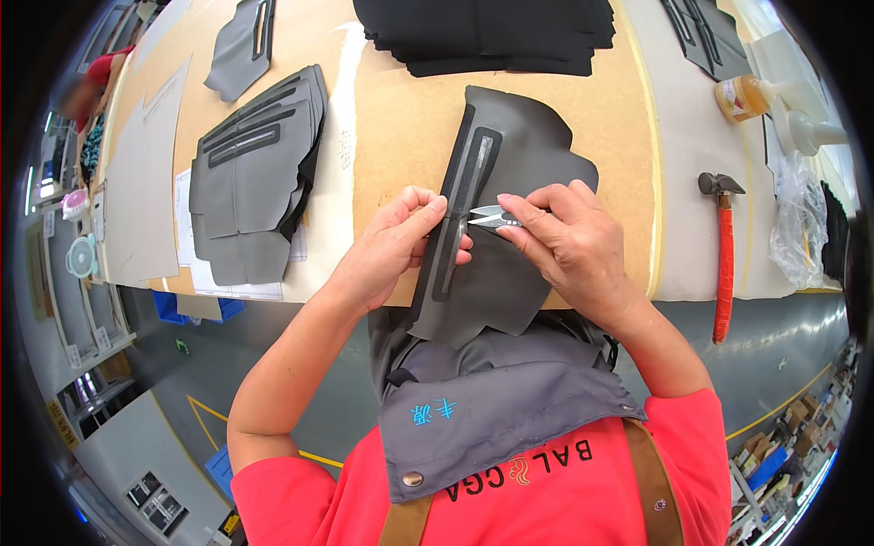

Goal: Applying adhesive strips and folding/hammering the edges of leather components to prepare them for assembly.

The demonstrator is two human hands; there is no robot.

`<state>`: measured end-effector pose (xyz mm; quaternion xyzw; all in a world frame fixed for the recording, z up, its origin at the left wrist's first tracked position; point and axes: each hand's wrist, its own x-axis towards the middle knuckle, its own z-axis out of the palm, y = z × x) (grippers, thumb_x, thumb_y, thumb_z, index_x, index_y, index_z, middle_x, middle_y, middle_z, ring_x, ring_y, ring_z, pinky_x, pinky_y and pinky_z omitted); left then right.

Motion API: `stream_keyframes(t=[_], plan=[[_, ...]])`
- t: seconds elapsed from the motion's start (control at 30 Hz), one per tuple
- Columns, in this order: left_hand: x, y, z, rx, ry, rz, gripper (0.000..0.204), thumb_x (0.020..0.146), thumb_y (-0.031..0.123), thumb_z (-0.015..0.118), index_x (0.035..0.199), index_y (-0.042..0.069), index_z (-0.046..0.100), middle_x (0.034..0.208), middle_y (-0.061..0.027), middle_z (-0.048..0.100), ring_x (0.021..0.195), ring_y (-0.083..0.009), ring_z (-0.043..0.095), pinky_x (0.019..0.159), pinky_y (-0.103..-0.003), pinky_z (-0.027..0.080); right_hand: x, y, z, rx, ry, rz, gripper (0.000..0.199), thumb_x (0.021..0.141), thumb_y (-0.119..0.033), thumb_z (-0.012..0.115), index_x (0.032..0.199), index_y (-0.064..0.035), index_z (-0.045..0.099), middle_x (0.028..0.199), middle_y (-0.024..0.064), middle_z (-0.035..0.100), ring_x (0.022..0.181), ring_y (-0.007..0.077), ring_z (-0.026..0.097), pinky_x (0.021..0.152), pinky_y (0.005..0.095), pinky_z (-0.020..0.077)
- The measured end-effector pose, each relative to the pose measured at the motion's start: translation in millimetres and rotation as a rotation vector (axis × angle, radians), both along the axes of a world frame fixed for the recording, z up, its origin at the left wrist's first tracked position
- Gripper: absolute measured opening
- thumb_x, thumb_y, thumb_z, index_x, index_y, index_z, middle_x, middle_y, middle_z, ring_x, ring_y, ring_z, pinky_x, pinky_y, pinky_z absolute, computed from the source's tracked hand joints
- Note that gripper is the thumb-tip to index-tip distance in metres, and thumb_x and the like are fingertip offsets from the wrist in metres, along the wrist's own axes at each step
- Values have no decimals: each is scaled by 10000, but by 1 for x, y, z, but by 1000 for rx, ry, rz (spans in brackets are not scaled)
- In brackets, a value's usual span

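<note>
- Plainly, the dark grey panel (533,164) is in the person's hands, set at a slant over the front of the table (401,136), its lower end reaching past the table edge in front of the grey apron (510,391).
- It is a thin, flexible sheet with a smooth, matte face; the left edge runs nearly straight, while the right side curves out and steps in unevenly.
- Along that left edge lies a darker band, and beside it a long, narrow slot (483,155) with a black border and rounded upper end; a paler strip shows inside.
- The left hand (387,246) has a narrow grip on the panel's left edge, thumb on top near the middle of the slot; two fingertips show beside the slot.
- The right hand (578,241) has a closed grip around small snips (494,218), their silver blades slightly parted and pointing left at the slot's middle. Whether the tips touch the material cannot be told.
- Left of the panel lies a stack of similar grey pieces (246,200), with slots near its top.
- Beyond the panel is a black stack (487,32); well to the right, a hammer (724,246) with a red handle.
</note>
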<state>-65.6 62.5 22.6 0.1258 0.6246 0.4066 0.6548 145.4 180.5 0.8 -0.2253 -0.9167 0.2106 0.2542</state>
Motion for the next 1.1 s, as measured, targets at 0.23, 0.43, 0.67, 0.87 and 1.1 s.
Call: stream_keyframes(t=[0.23,0.43,0.67,0.87,1.1], plan=[[0,-1,-3,28,0,5,261,1122,406,516,1138,147,547,975,-73,754,867,-163,763,762,-276,591,-1,-1,3,13,-30,3,288,835,-207,835,1104,-113,790,903,-12,652,809,186,594,620,329,504],[2,-1,-1,44,18,-12,251,1119,418,522,1140,169,539,969,-74,757,873,-168,766,761,-287,594,-6,-5,4,73,-15,10,292,822,-194,838,1095,-105,790,904,0,650,818,194,599,623,321,509],[2,-3,-2,42,14,-15,226,1122,402,523,1142,177,537,961,-71,760,880,-172,768,766,-289,592,-8,-7,-5,82,48,-12,257,797,-169,844,1036,-93,788,886,-1,645,800,195,596,601,326,496],[3,-3,-2,22,11,-15,217,1124,391,522,1140,175,535,960,-71,758,876,-169,765,759,-283,582,-6,-7,-11,80,63,-25,235,793,-164,845,1008,-93,784,871,0,641,787,199,590,597,332,492],[5,-3,0,-22,65,9,265,1107,399,562,1121,136,585,920,-50,739,828,-127,744,739,-258,562,-9,12,-1,-820,235,-122,214,883,-243,843,930,-68,729,820,-2,581,774,99,593,654,283,473]])
